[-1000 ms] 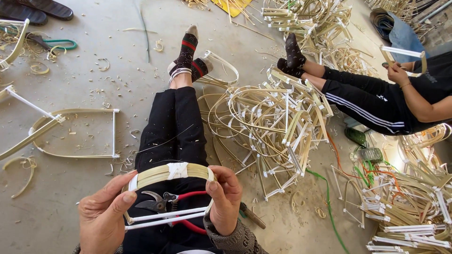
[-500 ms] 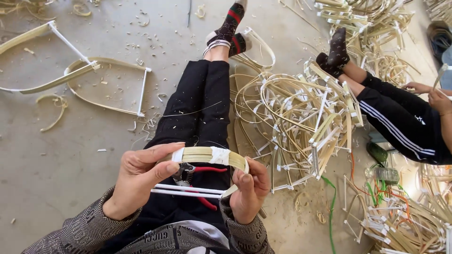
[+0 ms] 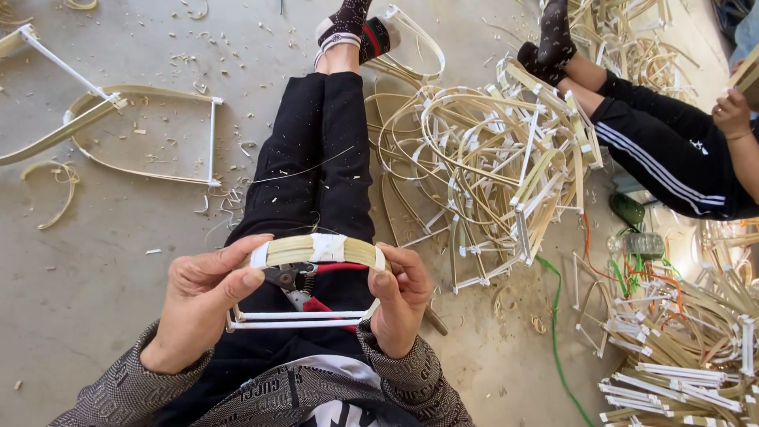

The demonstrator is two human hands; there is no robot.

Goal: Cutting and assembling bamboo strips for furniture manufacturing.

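My left hand and my right hand grip the two ends of a small bent bamboo frame, a pale strip bound with white tape at the middle and corners. Thin white sticks close its lower side. I hold it level over my lap. Red-handled pliers lie on my black trousers just under the frame, partly hidden by it.
A big heap of similar bamboo frames lies on the concrete floor to my right. Another person's legs in black trousers stretch beside it. More taped frames pile at lower right. A larger frame lies at upper left.
The view has shifted and closed in on my lap. My hands still hold the frame, which now sits flatter, with its white sticks nearer to me.
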